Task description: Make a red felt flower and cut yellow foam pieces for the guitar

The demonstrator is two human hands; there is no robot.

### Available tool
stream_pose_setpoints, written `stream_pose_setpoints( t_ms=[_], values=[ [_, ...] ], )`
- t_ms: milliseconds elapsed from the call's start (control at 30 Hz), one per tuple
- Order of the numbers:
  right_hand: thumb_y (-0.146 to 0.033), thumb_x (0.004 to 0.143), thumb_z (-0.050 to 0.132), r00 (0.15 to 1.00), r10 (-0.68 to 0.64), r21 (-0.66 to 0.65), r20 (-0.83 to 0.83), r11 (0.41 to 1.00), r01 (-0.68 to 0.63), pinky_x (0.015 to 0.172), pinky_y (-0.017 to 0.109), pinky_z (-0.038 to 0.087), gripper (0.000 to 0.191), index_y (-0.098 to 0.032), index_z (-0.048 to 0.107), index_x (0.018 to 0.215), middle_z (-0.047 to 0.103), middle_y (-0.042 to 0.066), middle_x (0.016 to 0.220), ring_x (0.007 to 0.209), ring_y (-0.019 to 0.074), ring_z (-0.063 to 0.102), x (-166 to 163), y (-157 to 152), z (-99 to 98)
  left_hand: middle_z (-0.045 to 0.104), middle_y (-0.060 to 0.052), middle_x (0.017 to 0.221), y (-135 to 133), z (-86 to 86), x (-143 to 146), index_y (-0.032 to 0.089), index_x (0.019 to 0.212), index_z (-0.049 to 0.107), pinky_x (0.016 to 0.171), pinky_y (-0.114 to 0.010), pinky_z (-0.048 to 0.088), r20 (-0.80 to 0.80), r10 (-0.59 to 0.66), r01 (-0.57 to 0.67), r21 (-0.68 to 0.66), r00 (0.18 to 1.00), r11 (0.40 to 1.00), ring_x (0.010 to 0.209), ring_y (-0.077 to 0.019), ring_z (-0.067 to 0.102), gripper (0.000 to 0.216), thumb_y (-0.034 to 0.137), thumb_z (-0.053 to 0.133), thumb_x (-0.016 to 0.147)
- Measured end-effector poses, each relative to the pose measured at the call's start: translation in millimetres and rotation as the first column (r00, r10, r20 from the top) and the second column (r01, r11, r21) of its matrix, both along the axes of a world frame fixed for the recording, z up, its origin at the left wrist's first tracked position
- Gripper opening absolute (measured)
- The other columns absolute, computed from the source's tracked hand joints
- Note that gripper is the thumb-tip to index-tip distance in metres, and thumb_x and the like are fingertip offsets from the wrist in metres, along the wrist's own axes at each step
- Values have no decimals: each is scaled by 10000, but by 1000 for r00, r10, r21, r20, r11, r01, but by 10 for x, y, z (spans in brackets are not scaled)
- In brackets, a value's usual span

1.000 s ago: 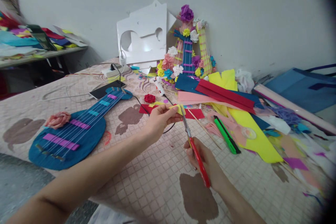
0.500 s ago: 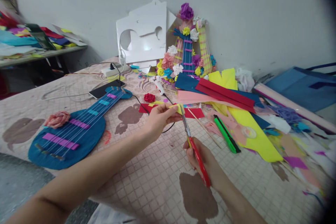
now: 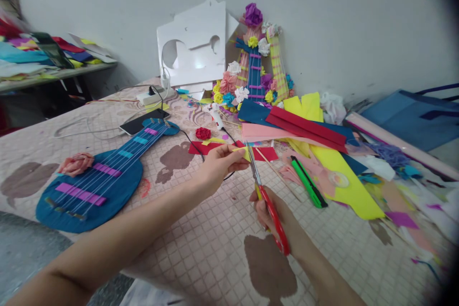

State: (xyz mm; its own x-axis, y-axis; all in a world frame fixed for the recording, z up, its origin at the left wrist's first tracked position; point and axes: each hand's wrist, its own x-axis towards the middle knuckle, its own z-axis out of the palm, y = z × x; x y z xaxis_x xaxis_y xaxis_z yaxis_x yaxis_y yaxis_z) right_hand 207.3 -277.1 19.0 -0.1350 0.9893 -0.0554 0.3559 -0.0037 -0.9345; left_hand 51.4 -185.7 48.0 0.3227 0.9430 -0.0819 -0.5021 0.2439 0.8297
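Observation:
My left hand (image 3: pixel 217 164) pinches a small yellow felt piece (image 3: pixel 243 151) above the table. My right hand (image 3: pixel 278 215) grips red-handled scissors (image 3: pixel 267 203), whose blades meet the yellow piece at its right edge. Just behind the piece lies a red felt strip (image 3: pixel 234 148) on the patterned tablecloth (image 3: pixel 201 220). A blue felt guitar (image 3: pixel 103 174) with purple bars and a pink rose lies to my left.
A green utility knife (image 3: pixel 308 182) and a thin wooden stick (image 3: pixel 278 172) lie right of the scissors. Stacked felt sheets (image 3: pixel 308 126), a glue gun (image 3: pixel 217 115), a phone (image 3: pixel 143 122), a power strip (image 3: pixel 156 95) and flower-decorated guitars (image 3: pixel 256 67) crowd the back; a white foam cut-out (image 3: pixel 195 48) leans on the wall.
The scissor blades have closed slightly on the yellow piece. Both hands stay nearly where they were.

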Motion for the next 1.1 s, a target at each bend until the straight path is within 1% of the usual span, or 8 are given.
stream_pose_setpoints(
  t_ms=[100,200,300,500,733,867,1100],
  values=[
    [-616,847,424,1000,-9,-2,4,1000,9,417,239,284,398,-222,451,800,347,-78,508,454,107,352,4,-2,-8,679,-32,705,-11,-2,7,125,716,562,724,-273,527,-12,-1,1,-7,1000,1000,605,-104,646,216,245,741,730],
    [-597,856,422,1000,-12,-12,6,1000,12,423,238,301,379,-222,452,806,360,-74,528,457,105,356,5,-6,-17,681,-38,716,-21,-6,12,124,704,557,717,-267,525,-18,9,-9,-8,1000,1000,611,-103,645,220,247,737,734],
    [-573,857,439,1000,-21,-4,-7,1000,21,415,230,304,355,-224,447,792,358,-77,523,448,98,344,-6,-6,-23,682,-40,724,-24,-15,16,126,701,555,715,-270,526,-10,14,-14,-1,1000,1000,617,-106,646,231,252,747,723],
    [-586,830,467,998,-39,-1,-46,999,39,387,219,290,368,-228,435,753,354,-78,529,432,85,318,-27,11,-57,687,-44,737,-34,-17,22,125,696,560,727,-271,523,-11,18,-18,1,1000,1000,628,-104,645,211,245,728,737],
    [-559,812,498,997,-45,-30,-59,999,44,375,215,281,339,-231,430,762,348,-88,516,416,80,312,-32,23,-71,677,-35,723,-42,-9,27,127,691,556,711,-265,518,2,32,-32,-10,999,999,623,-106,644,214,244,730,732],
    [-533,828,474,998,-37,-34,-45,999,35,383,223,274,307,-236,421,766,348,-92,493,413,88,315,-33,12,-61,674,-31,713,-40,-21,36,127,689,558,713,-268,518,13,39,-39,-1,999,999,623,-107,642,228,257,743,719],
    [-488,828,461,999,-36,-16,26,999,36,427,237,312,263,-231,427,786,363,-85,529,449,100,349,-62,-4,28,670,-23,694,-41,-42,50,124,681,558,703,-263,518,33,39,-40,6,999,999,613,-103,638,234,258,746,714]
  ],
)
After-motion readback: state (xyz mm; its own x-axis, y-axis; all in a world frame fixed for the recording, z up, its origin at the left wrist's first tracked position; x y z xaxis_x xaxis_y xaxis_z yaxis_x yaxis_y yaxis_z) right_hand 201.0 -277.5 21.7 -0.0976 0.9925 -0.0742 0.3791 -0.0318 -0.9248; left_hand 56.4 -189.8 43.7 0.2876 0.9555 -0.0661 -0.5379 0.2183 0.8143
